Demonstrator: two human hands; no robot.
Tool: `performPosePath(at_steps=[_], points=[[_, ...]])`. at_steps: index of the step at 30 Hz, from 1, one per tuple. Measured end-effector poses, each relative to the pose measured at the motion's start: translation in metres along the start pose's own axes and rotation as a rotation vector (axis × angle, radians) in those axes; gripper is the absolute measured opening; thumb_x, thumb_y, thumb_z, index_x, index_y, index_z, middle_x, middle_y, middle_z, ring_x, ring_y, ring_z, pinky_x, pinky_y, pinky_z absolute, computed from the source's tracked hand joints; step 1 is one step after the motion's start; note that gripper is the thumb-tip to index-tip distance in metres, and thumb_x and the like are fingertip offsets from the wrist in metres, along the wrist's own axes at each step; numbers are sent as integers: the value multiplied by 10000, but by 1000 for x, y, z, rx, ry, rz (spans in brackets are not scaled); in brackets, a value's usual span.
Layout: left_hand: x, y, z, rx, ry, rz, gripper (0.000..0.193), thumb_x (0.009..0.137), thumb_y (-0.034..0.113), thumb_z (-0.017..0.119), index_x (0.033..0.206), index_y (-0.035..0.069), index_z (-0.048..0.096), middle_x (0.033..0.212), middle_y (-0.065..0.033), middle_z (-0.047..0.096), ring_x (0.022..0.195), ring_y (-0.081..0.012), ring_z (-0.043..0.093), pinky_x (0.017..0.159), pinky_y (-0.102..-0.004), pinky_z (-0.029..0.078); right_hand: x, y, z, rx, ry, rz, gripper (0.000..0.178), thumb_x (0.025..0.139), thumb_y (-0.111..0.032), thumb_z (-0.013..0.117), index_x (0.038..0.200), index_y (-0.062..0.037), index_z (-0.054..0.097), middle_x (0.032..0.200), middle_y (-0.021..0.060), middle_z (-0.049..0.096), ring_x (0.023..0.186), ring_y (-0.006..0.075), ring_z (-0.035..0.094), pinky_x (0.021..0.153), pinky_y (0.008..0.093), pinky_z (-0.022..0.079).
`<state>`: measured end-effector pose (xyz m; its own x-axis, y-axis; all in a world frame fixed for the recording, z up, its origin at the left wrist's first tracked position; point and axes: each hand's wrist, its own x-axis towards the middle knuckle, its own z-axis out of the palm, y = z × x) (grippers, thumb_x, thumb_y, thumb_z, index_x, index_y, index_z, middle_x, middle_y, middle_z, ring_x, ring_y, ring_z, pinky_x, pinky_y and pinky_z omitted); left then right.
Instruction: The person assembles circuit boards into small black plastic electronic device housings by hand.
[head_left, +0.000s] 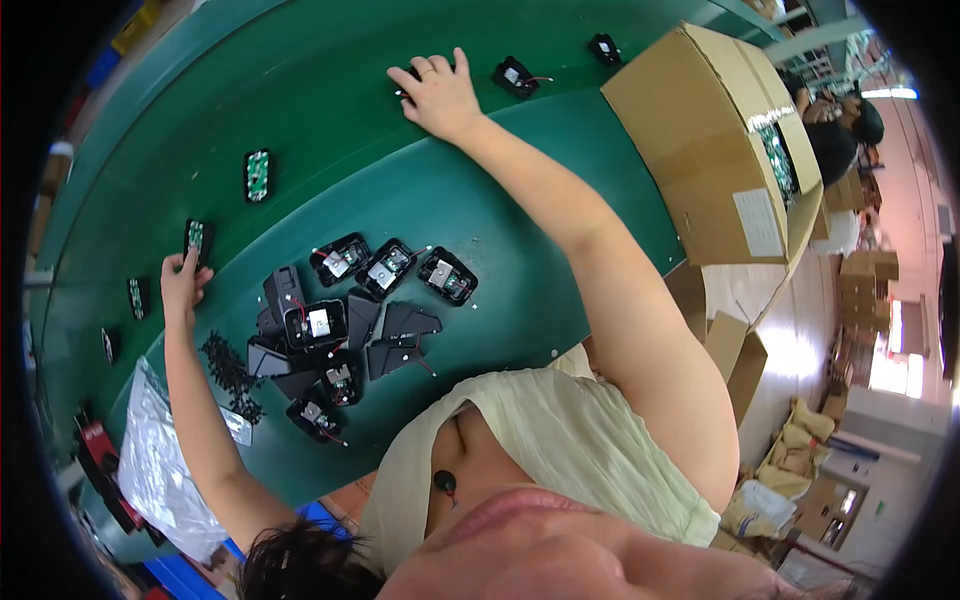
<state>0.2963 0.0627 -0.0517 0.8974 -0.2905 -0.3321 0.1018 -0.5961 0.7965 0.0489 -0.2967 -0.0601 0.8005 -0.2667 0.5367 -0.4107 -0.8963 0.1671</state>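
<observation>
Out at the left, my left hand point(183, 284) has its fingers on the near end of a black plastic housing with a green circuit board point(198, 236), which rests on the green belt. My right hand point(442, 98) reaches to the far side, fingers bent over another black housing point(404, 78); most of that one is hidden beneath them, with a bit of wire showing. Right of this hand lies a housing with a white part and red wire point(515, 77). Another board-filled housing point(258, 175) sits between my hands.
Closer to me is a pile of black housings and covers point(315, 325), beside scattered small black parts point(230, 370). A clear plastic bag point(160, 460) lies at the left. On the right stands an open cardboard box point(690, 140) containing circuit boards. More housings point(137, 298) line the belt.
</observation>
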Motion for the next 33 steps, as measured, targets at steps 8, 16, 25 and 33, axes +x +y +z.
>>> performPosePath(at_steps=[8,16,25,33], points=[[34,-31,-29,334,-90,126,323,807,398,606,788,89,513,568,35,447,400,-54,363,352,-199,255,-28,97,5,-175,-61,107,418,763,-205,566,1173,-212,484,1168,120,480,1054,265,462,934,508,294],[-36,45,-46,62,189,559,282,869,218,544,1079,32,515,859,-33,567,679,-66,525,486,-184,365,-35,119,-2,-185,-162,121,418,762,-269,584,1169,-244,493,1193,87,478,1155,245,405,998,531,213],[-324,114,123,476,-1637,879,313,735,124,643,996,4,520,948,-107,536,828,-214,545,681,-327,456,-101,65,-114,252,346,29,473,722,-311,645,1145,-164,493,1118,47,503,1070,211,458,934,432,334],[-380,127,197,612,-1884,1260,103,744,33,603,807,1,528,753,-120,531,702,-300,535,598,-343,455,-359,19,-227,695,318,492,195,784,-77,578,973,-118,605,1029,41,565,951,234,522,831,345,423]])
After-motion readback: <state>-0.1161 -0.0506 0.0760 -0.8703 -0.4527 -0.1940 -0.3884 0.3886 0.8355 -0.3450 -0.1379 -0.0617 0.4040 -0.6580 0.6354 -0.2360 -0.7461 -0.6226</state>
